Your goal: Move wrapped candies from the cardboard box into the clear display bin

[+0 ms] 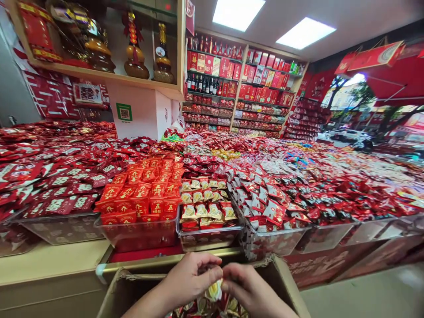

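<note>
Both of my hands meet above an open cardboard box (pixel 288 282) at the bottom of the head view. My left hand (pixel 195 276) is closed, its fingertips pinching a small wrapped candy packet (pixel 214 290) with a yellow and white print. My right hand (pixel 243 282) grips the same packet from the other side, fingers curled. Below them, similar red and gold packets (pixel 202 307) lie in the box, partly hidden by my hands. Just beyond the box, a clear plastic bin (pixel 212 234) holds rows of matching gold and red packets (pixel 203 211).
Left of that bin stands a bin of red packets (pixel 142 194); to its right is one with red and white packets (pixel 268 198). Bins of wrapped sweets cover the display. A wooden shelf (pixel 132 81) with gourd-shaped bottles overhangs at upper left. Stocked shelves (pixel 238 79) line the back wall.
</note>
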A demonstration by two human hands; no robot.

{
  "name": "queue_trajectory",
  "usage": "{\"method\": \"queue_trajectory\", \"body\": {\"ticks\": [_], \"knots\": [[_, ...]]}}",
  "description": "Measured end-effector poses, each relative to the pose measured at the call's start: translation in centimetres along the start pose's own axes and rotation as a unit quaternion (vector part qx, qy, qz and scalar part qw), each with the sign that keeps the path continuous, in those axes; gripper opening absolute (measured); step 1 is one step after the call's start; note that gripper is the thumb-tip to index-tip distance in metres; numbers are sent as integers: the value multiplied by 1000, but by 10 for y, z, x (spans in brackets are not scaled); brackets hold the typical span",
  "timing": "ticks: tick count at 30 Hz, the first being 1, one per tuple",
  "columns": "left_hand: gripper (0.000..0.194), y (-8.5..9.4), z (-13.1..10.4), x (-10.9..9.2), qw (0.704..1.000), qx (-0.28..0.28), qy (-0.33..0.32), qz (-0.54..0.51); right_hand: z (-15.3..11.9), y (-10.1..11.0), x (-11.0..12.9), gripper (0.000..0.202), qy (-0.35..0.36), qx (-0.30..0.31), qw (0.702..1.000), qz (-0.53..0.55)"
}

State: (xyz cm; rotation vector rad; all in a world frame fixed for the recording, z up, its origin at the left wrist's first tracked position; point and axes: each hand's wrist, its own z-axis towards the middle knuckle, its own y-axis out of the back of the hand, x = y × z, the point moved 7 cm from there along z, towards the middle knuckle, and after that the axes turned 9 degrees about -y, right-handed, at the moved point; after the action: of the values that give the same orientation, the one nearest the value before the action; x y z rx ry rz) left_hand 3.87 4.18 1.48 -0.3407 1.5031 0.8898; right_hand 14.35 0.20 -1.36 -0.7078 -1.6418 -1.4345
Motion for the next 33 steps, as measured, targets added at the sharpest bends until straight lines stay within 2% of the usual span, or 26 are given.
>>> {"method": "queue_trajectory", "body": {"ticks": [2, 4, 9, 11, 15, 17, 18, 20, 22, 24, 26, 28, 31, 33], "knots": [[33, -4, 2, 2, 999, 14, 23, -45, 5, 12, -2, 12, -37, -35, 991, 126], [35, -5, 3, 7, 994, 5, 55, -95, 8, 15, -6, 18, -50, -61, 972, 223], [36, 4, 6, 20, 982, -84, 81, -146, 12, -3, -13, 32, -64, -41, 915, 397], [36, 4, 6, 22, 979, -96, 78, -160, 11, -4, -17, 33, -80, -43, 906, 414], [32, -2, 7, 22, 976, -63, 83, -189, 11, 1, -27, 33, -90, -85, 903, 412], [37, -3, 8, 21, 973, -59, 73, -209, 12, 3, -30, 35, -81, -112, 899, 415], [39, -3, 8, 21, 974, -64, 66, -208, 12, 3, -31, 36, -77, -125, 897, 417], [30, 0, 8, 22, 980, -78, 52, -173, 12, 4, -33, 37, -70, -146, 894, 419], [19, 4, 8, 22, 988, -91, 45, -120, 12, 4, -34, 34, -63, -158, 897, 407], [18, 6, 8, 21, 990, -107, 44, -81, 11, 6, -34, 27, -58, -171, 913, 366], [16, 9, 6, 21, 989, -130, 49, -59, 10, 9, -33, 19, -42, -194, 937, 287], [14, 12, 5, 20, 986, -152, 53, -46, 4, 13, -27, 16, 6, -249, 953, 173], [15, 15, 5, 20, 982, -179, 49, -33, -9, 10, -12, 24, 105, -344, 933, 5], [16, 15, 5, 21, 981, -186, 44, -34, -14, 1, -3, 26, 150, -367, 915, -76]]}}
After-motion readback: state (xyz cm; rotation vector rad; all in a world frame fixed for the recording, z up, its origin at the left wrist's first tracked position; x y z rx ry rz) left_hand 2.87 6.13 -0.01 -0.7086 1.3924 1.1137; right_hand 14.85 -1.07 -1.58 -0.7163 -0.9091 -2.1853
